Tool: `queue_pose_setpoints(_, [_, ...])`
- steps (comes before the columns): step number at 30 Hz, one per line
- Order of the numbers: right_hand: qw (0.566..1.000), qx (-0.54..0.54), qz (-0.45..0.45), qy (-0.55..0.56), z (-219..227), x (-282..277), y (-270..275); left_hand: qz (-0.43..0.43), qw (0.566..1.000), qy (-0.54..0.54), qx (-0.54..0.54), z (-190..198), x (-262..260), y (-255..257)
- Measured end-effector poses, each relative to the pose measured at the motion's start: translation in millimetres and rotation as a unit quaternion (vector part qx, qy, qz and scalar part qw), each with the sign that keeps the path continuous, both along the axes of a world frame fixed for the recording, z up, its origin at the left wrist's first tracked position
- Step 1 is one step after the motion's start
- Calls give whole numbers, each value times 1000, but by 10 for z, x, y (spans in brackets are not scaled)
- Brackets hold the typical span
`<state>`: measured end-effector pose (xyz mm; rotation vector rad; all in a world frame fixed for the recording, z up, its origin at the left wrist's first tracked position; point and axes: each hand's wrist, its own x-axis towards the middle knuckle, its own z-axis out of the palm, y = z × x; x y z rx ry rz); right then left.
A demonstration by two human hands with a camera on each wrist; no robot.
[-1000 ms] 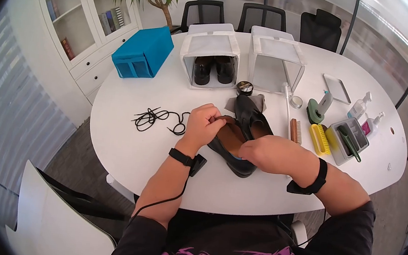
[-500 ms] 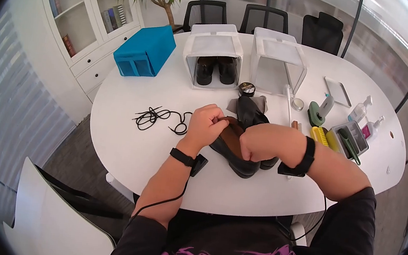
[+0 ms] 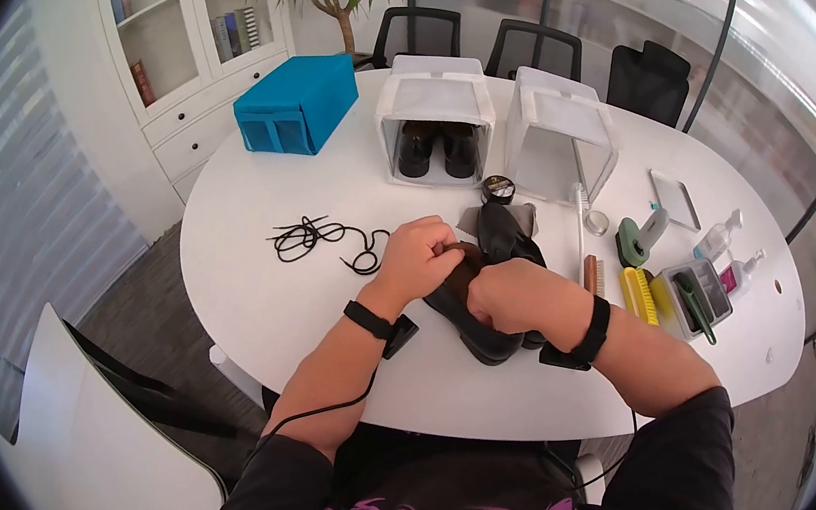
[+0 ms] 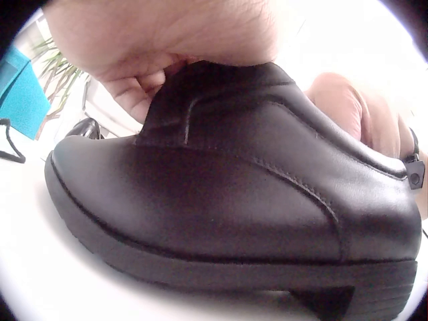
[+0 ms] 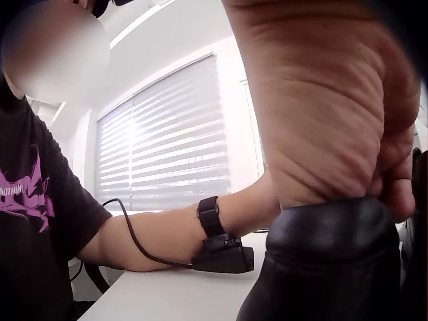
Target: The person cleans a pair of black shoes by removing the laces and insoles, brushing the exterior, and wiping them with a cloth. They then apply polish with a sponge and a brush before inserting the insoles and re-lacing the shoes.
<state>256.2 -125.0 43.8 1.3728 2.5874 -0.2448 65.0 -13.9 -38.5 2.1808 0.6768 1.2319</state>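
Note:
A black leather shoe [image 3: 481, 337] with a brown lining sits on the white table, its heel toward the person. My left hand [image 3: 416, 259] grips the raised tongue and upper at the shoe's front, thumb over the edge. In the left wrist view the shoe's side [image 4: 234, 180] and thick sole show. My right hand [image 3: 516, 296] reaches down into the opening from the heel side; its fingertips are hidden inside, and I cannot tell whether they hold anything. In the right wrist view its palm is right over the heel collar [image 5: 331, 231]. A second black shoe [image 3: 501, 233] stands alongside, partly covered by my right hand.
Loose black shoelaces [image 3: 299, 236] lie at left. Behind stand a blue box [image 3: 295, 101], a white shoe box [image 3: 435, 102] with black shoes inside, and another white box [image 3: 564, 122]. At right are a wooden brush [image 3: 589, 274], a yellow brush [image 3: 640, 294], a grey caddy [image 3: 698, 313] and bottles.
My right hand has moved from the shoe's heel edge forward and deeper into the opening. The left hand keeps its hold on the tongue.

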Motion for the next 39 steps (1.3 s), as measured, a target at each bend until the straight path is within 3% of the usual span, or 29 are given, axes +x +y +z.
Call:
queue_pose_setpoints(3, [998, -33, -46, 40, 26, 35, -73, 2, 1000, -9, -1, -6, -10, -7])
queue_pose_setpoints(5, [981, -33, -98, 164, -70, 52, -193, 0, 1000, -13, -1, -4, -5, 9])
queue_pose_setpoints(6, [981, -31, -98, 163, -114, 62, -245, 2, 1000, -7, -3, -9, -8, 20])
queue_pose_setpoints(9, [934, 31, -94, 342, -215, 94, -403, 3, 1000, -2, -12, 7, -10, 10])
queue_pose_setpoints(13, [902, 76, -115, 409, -117, 166, -679, -9, 999, -13, -36, 29, -18, -12])
queue_pose_setpoints(15, [842, 133, -246, 461, -133, 245, -791, -10, 999, -9, -46, 38, -20, -22])
queue_pose_setpoints(16, [842, 133, -247, 461, -152, 302, -829, -12, 998, -7, -56, 39, -16, -24])
queue_pose_setpoints(18, [866, 255, -253, 349, -191, 427, -918, -18, 998, -8, -68, 5, -5, -4])
queue_pose_setpoints(20, [884, 209, -260, 327, -240, 488, -999, -24, 997, -10, -78, -15, 0, 18])
queue_pose_setpoints(22, [907, 285, -163, 265, -280, 482, -1075, -38, 996, -15, -75, -12, 5, 28])
queue_pose_setpoints(25, [902, 230, -199, 306, -451, 511, -1039, -101, 989, -25, -102, 28, -29, 32])
queue_pose_setpoints(29, [893, 157, -235, 351, -301, 371, -1081, -136, 979, -64, -136, 103, -30, -28])
queue_pose_setpoints(32, [876, 243, -166, 382, -345, 300, -1110, -147, 987, -24, -56, 152, -41, -50])
queue_pose_setpoints(34, [907, 115, -175, 366, -388, 323, -1105, -185, 978, 34, -96, 106, -27, -1])
queue_pose_setpoints(39, [875, 86, -131, 459, -364, 368, -1113, -196, 969, 8, -148, 191, -46, -93])
